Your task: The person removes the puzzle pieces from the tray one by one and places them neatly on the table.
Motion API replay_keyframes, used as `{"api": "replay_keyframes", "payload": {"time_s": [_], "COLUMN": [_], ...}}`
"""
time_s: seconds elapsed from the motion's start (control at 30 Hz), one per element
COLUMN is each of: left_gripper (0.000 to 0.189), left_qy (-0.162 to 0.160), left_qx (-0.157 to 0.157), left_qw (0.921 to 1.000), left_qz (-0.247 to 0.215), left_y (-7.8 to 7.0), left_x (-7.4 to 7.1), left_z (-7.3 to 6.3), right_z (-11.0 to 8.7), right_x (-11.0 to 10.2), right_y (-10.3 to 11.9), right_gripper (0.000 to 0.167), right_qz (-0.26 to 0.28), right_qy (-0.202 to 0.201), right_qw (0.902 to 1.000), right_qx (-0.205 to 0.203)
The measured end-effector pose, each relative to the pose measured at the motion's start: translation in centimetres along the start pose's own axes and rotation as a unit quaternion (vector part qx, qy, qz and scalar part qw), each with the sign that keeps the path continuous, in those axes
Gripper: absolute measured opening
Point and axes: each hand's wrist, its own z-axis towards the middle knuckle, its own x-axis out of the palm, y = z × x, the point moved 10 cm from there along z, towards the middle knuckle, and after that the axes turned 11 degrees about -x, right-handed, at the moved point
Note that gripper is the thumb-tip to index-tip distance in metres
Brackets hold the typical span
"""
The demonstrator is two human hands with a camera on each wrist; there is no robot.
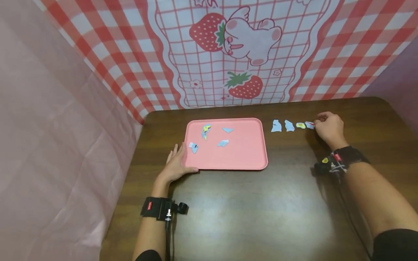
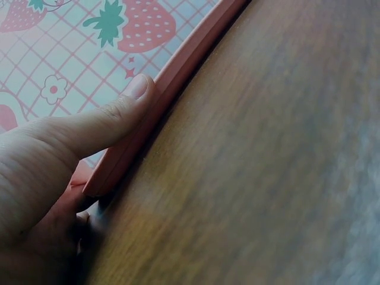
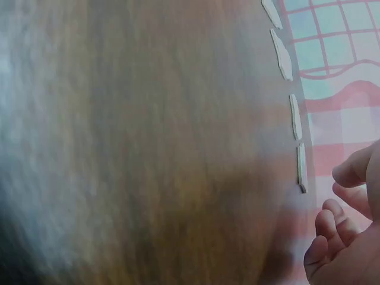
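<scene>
A pink tray (image 1: 228, 156) lies on the table, with several flat, irregular pale-blue printed pieces spread over its left half, one of them patched with yellow (image 1: 206, 131). My left hand (image 1: 176, 165) rests against the tray's near left corner, fingers spread along its left side, thumb (image 2: 122, 119) on the front rim. Right of the tray runs a row of more flat pieces, including two pale-blue ones (image 1: 276, 125) and a yellow one (image 1: 300, 125). My right hand (image 1: 330, 128) is beside the row's last piece (image 1: 309, 125), fingers loosely curled, with nothing visible between them.
The brown wooden table (image 1: 235, 210) has rounded back corners. Behind it hangs a red-and-white checked cloth (image 1: 130, 54) with strawberries, and a pale pink cloth (image 1: 58, 145) drapes at the left. Each wrist wears a black strap (image 1: 156, 208) with a small camera and cable.
</scene>
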Motion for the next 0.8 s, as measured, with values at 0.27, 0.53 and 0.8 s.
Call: {"api": "replay_keyframes", "payload": {"time_s": [0.27, 0.53, 0.8], "left_gripper": [0.125, 0.126, 0.125], "left_qy": [0.0, -0.001, 0.003], "left_qx": [0.004, 0.002, -0.004], "left_qw": [1.0, 1.0, 1.0], "left_qz": [-0.004, 0.006, 0.002], "left_y": [0.1, 0.3, 0.3], "left_x": [-0.2, -0.3, -0.3], "left_z": [0.0, 0.3, 0.2], "right_z": [0.0, 0.0, 0.1], "right_x": [-0.9, -0.8, 0.8], "right_y": [1.8, 4.0, 6.3], "right_gripper": [0.04, 0.052, 0.052], "right_qz": [0.028, 0.066, 0.076], "right_qy": [-0.063, -0.105, -0.084], "right_qw": [0.9976, 0.9919, 0.9928], "right_qx": [-0.01, -0.023, -0.038]}}
